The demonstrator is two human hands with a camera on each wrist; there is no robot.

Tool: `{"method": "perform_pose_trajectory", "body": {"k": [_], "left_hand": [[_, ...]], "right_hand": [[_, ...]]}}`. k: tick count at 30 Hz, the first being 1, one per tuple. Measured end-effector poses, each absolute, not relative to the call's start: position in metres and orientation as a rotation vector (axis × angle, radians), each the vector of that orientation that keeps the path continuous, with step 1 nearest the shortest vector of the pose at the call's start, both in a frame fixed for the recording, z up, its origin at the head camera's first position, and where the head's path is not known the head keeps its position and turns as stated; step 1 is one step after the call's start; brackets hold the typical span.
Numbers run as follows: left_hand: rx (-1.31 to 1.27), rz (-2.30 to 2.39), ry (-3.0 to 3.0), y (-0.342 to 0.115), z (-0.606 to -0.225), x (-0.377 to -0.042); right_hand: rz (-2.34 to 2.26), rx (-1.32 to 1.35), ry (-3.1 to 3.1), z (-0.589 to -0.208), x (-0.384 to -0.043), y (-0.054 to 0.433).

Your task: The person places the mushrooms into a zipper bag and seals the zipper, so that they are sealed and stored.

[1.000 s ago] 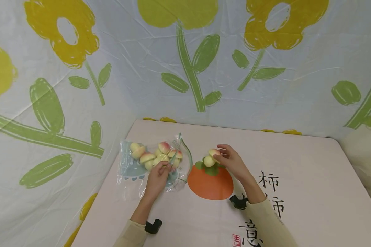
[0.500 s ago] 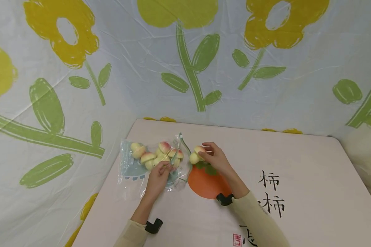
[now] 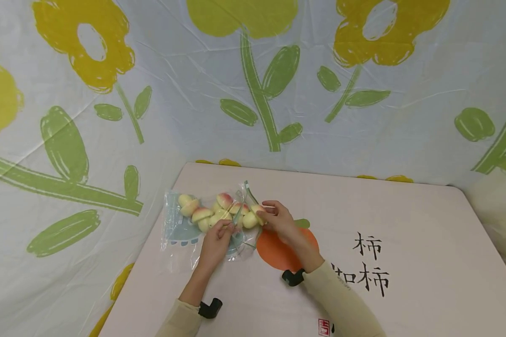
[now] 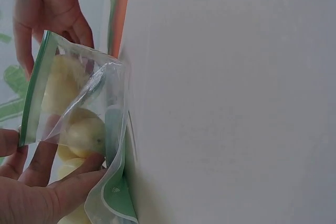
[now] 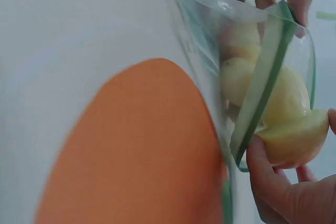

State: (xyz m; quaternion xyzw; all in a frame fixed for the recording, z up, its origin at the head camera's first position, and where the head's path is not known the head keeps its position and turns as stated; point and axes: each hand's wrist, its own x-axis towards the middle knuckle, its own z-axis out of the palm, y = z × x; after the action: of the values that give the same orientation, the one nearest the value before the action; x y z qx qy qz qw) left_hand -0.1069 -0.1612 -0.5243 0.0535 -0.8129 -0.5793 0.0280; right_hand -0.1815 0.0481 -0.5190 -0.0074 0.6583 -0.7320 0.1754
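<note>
A clear zip bag (image 3: 174, 237) with a green-edged mouth lies on the table, containing several pale yellow mushrooms (image 3: 201, 215) with pinkish caps; they look like toys. My left hand (image 3: 215, 239) pinches the rim of the bag, as the left wrist view shows beside its green zip strip (image 4: 38, 90). With the fingertips of my right hand (image 3: 281, 225) I hold another mushroom (image 5: 294, 141) by its cap. Its stem points into the bag's open mouth, while the cap is at the opening. The bag's film partly blurs the mushrooms inside.
The pale tabletop cover (image 3: 421, 224) bears a printed orange persimmon (image 3: 274, 250), partly under my right forearm, and black characters (image 3: 373, 281) to its right. Flower-printed cloth (image 3: 312, 135) hangs behind the table and along its left side.
My right hand has moved left from above the persimmon print, carrying the mushroom to the bag's mouth. My left hand has stayed at the rim.
</note>
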Motion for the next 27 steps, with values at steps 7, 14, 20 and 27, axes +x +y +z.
{"method": "perform_pose_trajectory", "body": {"k": [7,14,20,27], "left_hand": [[0.165,-1.759,-2.511,-0.16,-0.524,-0.107],[0.171,-1.719,-2.54,-0.158,-0.52,-0.105],[0.132,-1.694,-2.548,-0.154,-0.515,-0.105],[0.137,-1.742,-2.537,-0.153,-0.515,-0.105]], "right_hand": [[-2.071,0.021,1.912,-0.526,-0.175,0.046],[-2.044,-0.003,2.003,-0.528,-0.173,0.041],[-1.993,-0.034,2.091,-0.528,-0.173,0.036],[-1.977,-0.037,2.139,-0.528,-0.172,0.035]]}}
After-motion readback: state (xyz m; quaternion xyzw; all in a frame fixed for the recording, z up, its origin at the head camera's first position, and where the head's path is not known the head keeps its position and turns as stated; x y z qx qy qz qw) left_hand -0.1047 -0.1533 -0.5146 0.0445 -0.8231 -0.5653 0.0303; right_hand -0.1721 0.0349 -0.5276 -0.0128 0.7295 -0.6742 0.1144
